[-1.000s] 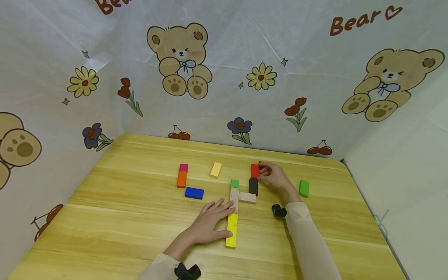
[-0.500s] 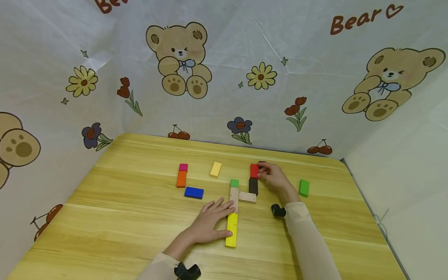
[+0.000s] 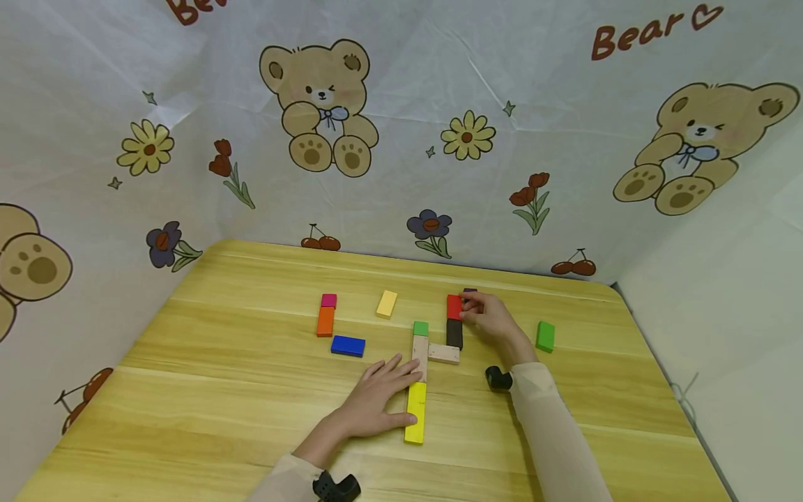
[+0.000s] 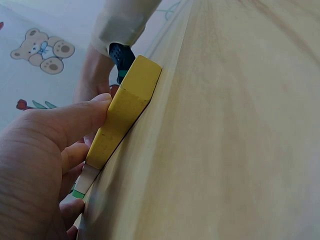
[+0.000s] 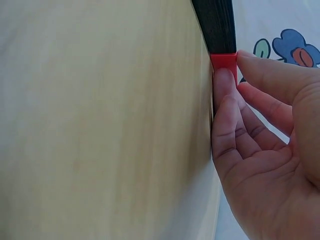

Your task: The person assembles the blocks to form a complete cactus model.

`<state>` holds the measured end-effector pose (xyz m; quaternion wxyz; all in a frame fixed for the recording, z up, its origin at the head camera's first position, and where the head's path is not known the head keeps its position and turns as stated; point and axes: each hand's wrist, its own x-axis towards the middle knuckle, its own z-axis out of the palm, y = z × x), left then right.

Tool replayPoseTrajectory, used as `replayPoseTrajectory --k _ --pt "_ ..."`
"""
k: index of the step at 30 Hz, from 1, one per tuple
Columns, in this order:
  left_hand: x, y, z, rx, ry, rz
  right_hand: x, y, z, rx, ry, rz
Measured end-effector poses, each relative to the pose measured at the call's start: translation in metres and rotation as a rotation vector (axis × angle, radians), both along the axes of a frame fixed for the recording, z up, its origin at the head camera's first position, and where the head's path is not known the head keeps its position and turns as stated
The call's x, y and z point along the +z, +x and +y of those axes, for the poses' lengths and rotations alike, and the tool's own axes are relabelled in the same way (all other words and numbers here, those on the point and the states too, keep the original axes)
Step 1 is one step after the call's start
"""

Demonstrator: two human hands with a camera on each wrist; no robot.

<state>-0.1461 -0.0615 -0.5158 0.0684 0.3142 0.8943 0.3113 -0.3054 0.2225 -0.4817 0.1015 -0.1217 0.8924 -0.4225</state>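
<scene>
My right hand [image 3: 492, 317] grips the red block [image 3: 454, 307] by its right side, thumb and fingertips on it in the right wrist view. The red block lies end to end with a black block [image 3: 454, 334]. A crosswise beige block [image 3: 444, 354] touches the black one's near end and joins an upright row. That row has a small green block [image 3: 421, 328], a beige block [image 3: 419, 348] and a yellow length [image 3: 416, 408] with a faint seam in the left wrist view. My left hand [image 3: 374, 402] rests along the row, fingers extended, thumb touching the yellow.
A dark purple block [image 3: 470, 291], partly hidden, lies behind the right fingers. Farther right is a green block [image 3: 545, 337]. Leftward lie a pale yellow block [image 3: 386, 305], a blue block [image 3: 348, 346], and a magenta block [image 3: 329, 300] touching an orange block [image 3: 325, 322]. A printed cloth [image 3: 389, 195] hangs behind.
The red block has shifted slightly left, more into line with the black block, and the right fingertips have moved with it. The left hand stays in place.
</scene>
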Motion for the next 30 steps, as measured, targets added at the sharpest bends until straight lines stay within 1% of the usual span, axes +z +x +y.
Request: replayPoseTrajectory --k 8,11,13,16,19,22,26,28,30 --pt "-0.001 -0.001 -0.001 -0.008 0.009 0.016 -0.002 -0.002 0.0 0.012 -0.001 0.011" --pt "-0.001 -0.001 -0.001 -0.009 0.015 0.017 -0.003 0.0 0.001 0.019 0.006 0.045" --pt "-0.001 -0.001 -0.001 -0.009 0.018 0.017 -0.002 0.005 0.003 0.019 0.007 0.077" --pt "-0.001 -0.001 -0.001 -0.007 0.016 0.015 -0.001 0.016 0.004 0.002 -0.011 0.142" --pt "-0.001 0.0 0.0 -0.008 0.011 0.021 0.0 0.032 0.006 -0.026 -0.042 0.193" --pt "-0.001 0.0 0.0 -0.008 0.008 0.029 -0.001 0.05 0.005 -0.032 -0.073 0.225" --pt "-0.002 0.0 0.0 -0.009 0.007 0.023 -0.008 0.071 0.004 -0.009 -0.051 0.253" --pt "-0.002 -0.001 -0.001 -0.011 0.004 0.02 -0.014 0.079 0.003 0.002 -0.028 0.268" --pt "-0.001 -0.001 -0.001 -0.007 0.002 0.02 -0.019 0.083 0.001 0.007 -0.013 0.284"
